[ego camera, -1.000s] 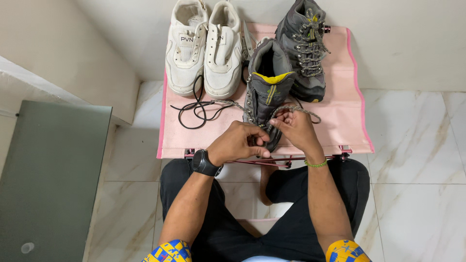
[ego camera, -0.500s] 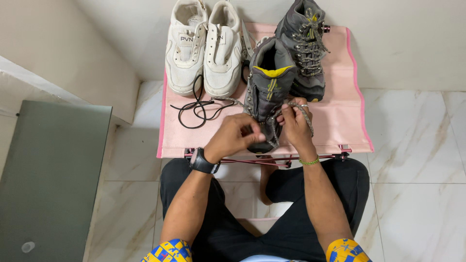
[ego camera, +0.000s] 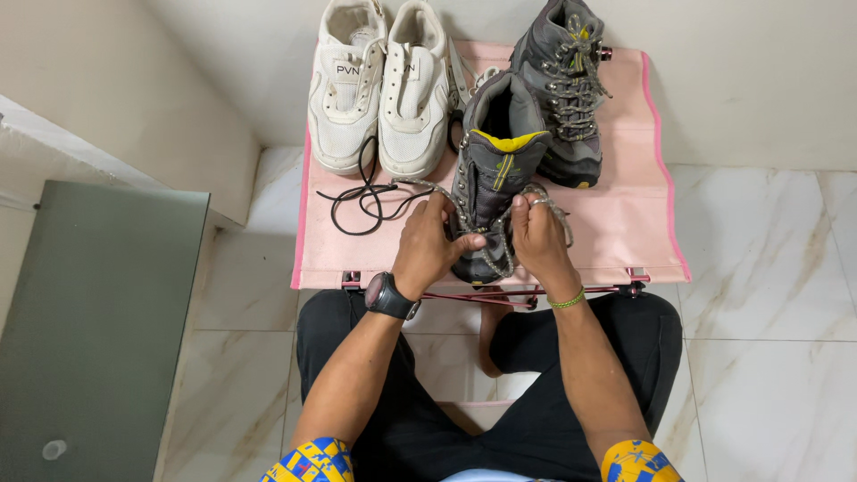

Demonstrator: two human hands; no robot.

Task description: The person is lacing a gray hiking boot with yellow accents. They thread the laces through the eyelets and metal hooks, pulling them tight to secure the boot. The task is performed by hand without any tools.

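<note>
Gripping the grey boot (ego camera: 493, 170) on the pink folding table (ego camera: 625, 232), left hand (ego camera: 430, 245) closed over its front, right hand (ego camera: 537, 236) pinching the speckled lace (ego camera: 500, 241), seemingly now drawn further out than a second ago. Beside: white sneakers (ego camera: 379, 85), second boot (ego camera: 567, 89), loose black lace (ego camera: 357, 192). Marble floor (ego camera: 768, 295) below.

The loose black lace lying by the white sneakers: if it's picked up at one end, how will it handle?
The black lace lies in slack loops on the pink table, so it is probably floppy and would dangle and trail. It looks thin, so likely very light. One end runs up by the white sneakers, so it might snag there.
</note>
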